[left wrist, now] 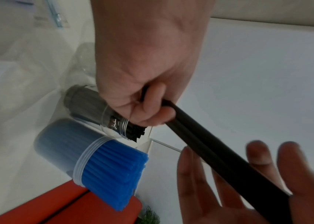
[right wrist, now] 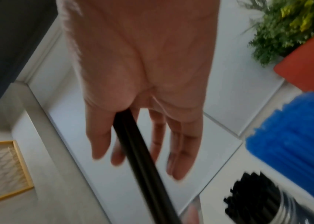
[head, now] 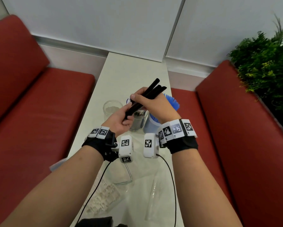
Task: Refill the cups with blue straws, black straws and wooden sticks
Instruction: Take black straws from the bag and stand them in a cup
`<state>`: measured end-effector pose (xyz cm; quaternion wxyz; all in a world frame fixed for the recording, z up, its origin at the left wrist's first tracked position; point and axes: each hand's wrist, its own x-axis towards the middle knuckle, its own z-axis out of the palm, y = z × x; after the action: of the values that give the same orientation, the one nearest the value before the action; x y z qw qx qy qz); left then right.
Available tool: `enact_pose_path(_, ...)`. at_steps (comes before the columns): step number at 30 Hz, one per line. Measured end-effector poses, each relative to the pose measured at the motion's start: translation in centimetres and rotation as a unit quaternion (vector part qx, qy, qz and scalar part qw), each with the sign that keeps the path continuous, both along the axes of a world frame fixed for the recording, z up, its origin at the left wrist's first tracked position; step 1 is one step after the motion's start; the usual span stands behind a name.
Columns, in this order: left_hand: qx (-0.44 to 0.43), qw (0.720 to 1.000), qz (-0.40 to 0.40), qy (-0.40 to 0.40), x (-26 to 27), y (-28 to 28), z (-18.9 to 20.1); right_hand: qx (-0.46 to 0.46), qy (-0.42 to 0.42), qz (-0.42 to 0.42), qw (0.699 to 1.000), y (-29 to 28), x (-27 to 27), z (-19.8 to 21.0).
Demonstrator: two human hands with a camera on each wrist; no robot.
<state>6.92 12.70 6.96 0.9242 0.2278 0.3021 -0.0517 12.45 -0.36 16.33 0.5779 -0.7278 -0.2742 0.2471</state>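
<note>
The left hand [head: 121,119] curls its fingers tight around the lower end of a bundle of black straws [head: 151,90], which slants up toward 1 o'clock. The right hand [head: 154,104] is higher on the bundle, its fingers straight and spread, with the straws lying across its palm beside the thumb. Right under the hands on the table [head: 134,71] stands a cup of black straws [head: 139,117]. A cup of blue straws [head: 151,124] touches it at 3 o'clock, and a clear cup [head: 112,106] stands at 10 o'clock.

At centre, black straws [head: 154,90]; just right, blue straws [head: 174,103]; either side, red benches [head: 39,99]; upper right, green plant [head: 265,63].
</note>
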Motion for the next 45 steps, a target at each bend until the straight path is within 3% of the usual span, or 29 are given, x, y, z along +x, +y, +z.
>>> enact_pose_path(7,0.193,0.977,0.061,0.063,2.2,0.0,-1.0,-0.029,0.044,-0.011,0.999,-1.5,4.8,0.1)
enact_pose_path(11,0.311,0.942,0.069,0.105,3.6,-0.3,-2.5,-0.062,0.042,-0.025,0.997,-1.2,7.5,-0.5)
enact_pose_path(14,0.424,0.896,0.044,0.123,4.6,-0.3,-3.5,-0.093,0.040,-0.020,0.995,-0.5,8.9,-1.1)
enact_pose_path(17,0.476,0.869,0.023,0.134,5.6,-0.3,-4.5,-0.119,0.035,-0.012,0.992,0.2,10.2,-1.5)
enact_pose_path(24,0.498,0.857,0.003,0.129,7.1,0.8,-5.1,-0.141,0.037,0.014,0.989,1.1,13.4,-1.5)
enact_pose_path(29,0.482,0.868,-0.001,0.117,7.7,1.1,-5.0,-0.154,0.025,0.000,0.988,2.0,14.4,-1.9)
enact_pose_path(34,0.460,0.881,0.006,0.108,7.6,0.8,-5.2,-0.208,-0.011,-0.046,0.977,4.0,12.2,-5.2)
enact_pose_path(36,0.452,0.886,0.005,0.106,7.5,0.8,-5.2,-0.231,-0.041,-0.053,0.971,4.3,10.9,-6.3)
enact_pose_path(39,0.448,0.888,0.002,0.105,7.4,1.0,-5.2,-0.177,-0.076,-0.086,0.978,4.6,9.4,-7.0)
enact_pose_path(42,0.445,0.890,0.000,0.101,7.3,1.2,-5.4,-0.125,-0.201,-0.144,0.961,5.3,8.1,-7.3)
enact_pose_path(45,0.439,0.893,-0.001,0.099,7.1,1.2,-5.4,-0.159,-0.295,-0.087,0.938,6.1,6.6,-8.6)
